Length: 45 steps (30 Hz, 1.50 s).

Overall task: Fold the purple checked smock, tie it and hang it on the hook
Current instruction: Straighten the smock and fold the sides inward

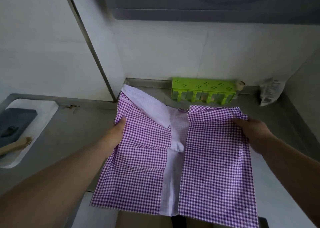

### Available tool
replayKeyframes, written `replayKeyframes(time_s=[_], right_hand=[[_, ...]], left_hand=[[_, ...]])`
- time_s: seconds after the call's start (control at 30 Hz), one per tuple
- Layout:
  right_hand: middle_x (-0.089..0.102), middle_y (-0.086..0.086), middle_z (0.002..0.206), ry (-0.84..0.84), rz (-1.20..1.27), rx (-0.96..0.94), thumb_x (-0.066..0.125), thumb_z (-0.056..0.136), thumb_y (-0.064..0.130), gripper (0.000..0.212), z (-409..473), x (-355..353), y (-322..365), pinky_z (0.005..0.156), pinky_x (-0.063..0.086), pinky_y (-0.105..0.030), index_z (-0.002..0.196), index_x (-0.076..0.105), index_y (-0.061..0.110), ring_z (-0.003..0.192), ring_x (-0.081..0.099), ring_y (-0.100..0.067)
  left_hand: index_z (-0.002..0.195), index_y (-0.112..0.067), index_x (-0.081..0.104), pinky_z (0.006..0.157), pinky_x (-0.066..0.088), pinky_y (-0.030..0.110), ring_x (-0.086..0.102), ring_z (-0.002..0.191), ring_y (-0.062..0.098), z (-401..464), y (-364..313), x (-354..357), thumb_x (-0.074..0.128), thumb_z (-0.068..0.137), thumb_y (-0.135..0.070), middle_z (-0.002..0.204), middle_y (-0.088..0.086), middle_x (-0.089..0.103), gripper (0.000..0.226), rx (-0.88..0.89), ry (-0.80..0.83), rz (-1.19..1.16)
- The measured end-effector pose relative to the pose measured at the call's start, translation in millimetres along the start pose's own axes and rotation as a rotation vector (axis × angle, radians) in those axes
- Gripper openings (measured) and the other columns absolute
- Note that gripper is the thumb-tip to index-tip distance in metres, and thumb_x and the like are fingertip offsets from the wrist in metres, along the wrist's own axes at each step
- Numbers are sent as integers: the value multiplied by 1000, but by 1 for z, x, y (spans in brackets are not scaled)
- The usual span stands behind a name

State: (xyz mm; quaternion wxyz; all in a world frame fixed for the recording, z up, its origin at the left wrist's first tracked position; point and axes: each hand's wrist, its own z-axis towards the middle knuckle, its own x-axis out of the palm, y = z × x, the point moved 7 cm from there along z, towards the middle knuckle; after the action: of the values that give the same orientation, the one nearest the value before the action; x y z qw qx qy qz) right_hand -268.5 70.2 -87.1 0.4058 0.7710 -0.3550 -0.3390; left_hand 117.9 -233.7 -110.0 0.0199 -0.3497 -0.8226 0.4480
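Both hands hold the purple checked smock [213, 158] by its side edges: the left hand [115, 134] has its grip closed on the left edge, thumb on top of the cloth, and the right hand [252, 130] grips the right edge where the fabric bunches in small folds. The smock is spread over the grey bench [72, 132], its two checked side panels turned inward with a pale strip of the reverse showing between them; its near edge hangs past the bench front.

Behind the smock, against the back wall, sits a green perforated rack [204, 91], near but not touching. A crumpled printed packet [270, 92] rests in the right corner. On the far left, well apart, a white tray [46, 113] holds a dark slab [15, 122] and a wooden handle [15, 146]. White panels line the walls.
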Motion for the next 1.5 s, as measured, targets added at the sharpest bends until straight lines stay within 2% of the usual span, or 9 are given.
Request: replayKeyframes(time_s=[0.17,0.3,0.4,0.57,0.77,1.0,1.17,1.33,1.5], right_hand=[[71,-15,98,-30,-182,63,70,94,17,24,49,12,-27,95,55,-47,115,68,5,85,68,-31],[56,-23,134,-102,-501,39,76,63,39,91,83,4,-62,99,52,-49,142,36,22,112,62,-39],[45,-13,147,-108,-989,-245,70,78,28,72,49,35,-30,104,44,-51,144,41,33,130,48,-40],[48,4,151,123,-1275,-569,64,88,24,43,45,91,-22,112,38,-48,129,61,36,139,42,-28],[46,6,151,470,-1438,-749,61,92,37,41,43,151,-35,108,46,-39,133,59,38,135,51,-21],[22,-17,161,320,-1518,-279,56,80,65,102,94,152,-59,113,37,-58,158,12,16,144,30,-44],[39,-3,150,344,-1436,-797,61,86,40,73,42,202,-26,97,53,-52,150,27,35,128,51,-31],[52,3,148,821,-1327,-1449,52,95,35,46,-37,264,-46,107,45,-41,141,54,33,132,52,-21],[32,-4,165,829,-1496,-1276,43,97,50,69,-14,289,-71,125,20,-40,158,33,19,150,31,-22]], left_hand=[[158,-22,43,118,40,51,54,136,37,36,18,-1,38,102,-71,153,9,54,75,-54,-98,64],[145,-11,58,112,46,45,59,131,37,45,30,-8,63,100,-39,144,17,61,53,116,-280,336],[156,-26,39,122,36,48,38,148,32,40,38,4,70,91,-48,162,7,37,75,228,-276,804],[160,-40,31,130,21,47,13,160,26,38,52,60,61,96,-59,175,-3,7,73,463,136,1252],[164,-49,0,128,24,56,-9,162,30,53,64,90,56,96,-64,175,-2,-20,89,356,227,1375],[158,-49,-25,126,23,62,-15,158,48,67,65,92,56,79,-88,169,21,-31,120,180,177,1471],[156,-50,-29,124,28,61,-5,156,56,74,53,100,67,66,-91,168,31,-23,138,114,198,1518],[159,-42,-28,127,9,61,-8,155,58,74,42,112,67,68,-90,164,41,-18,141,125,238,1618],[157,-44,-31,127,17,63,-9,152,63,80,51,109,69,64,-91,162,40,-26,144,95,220,1575]])
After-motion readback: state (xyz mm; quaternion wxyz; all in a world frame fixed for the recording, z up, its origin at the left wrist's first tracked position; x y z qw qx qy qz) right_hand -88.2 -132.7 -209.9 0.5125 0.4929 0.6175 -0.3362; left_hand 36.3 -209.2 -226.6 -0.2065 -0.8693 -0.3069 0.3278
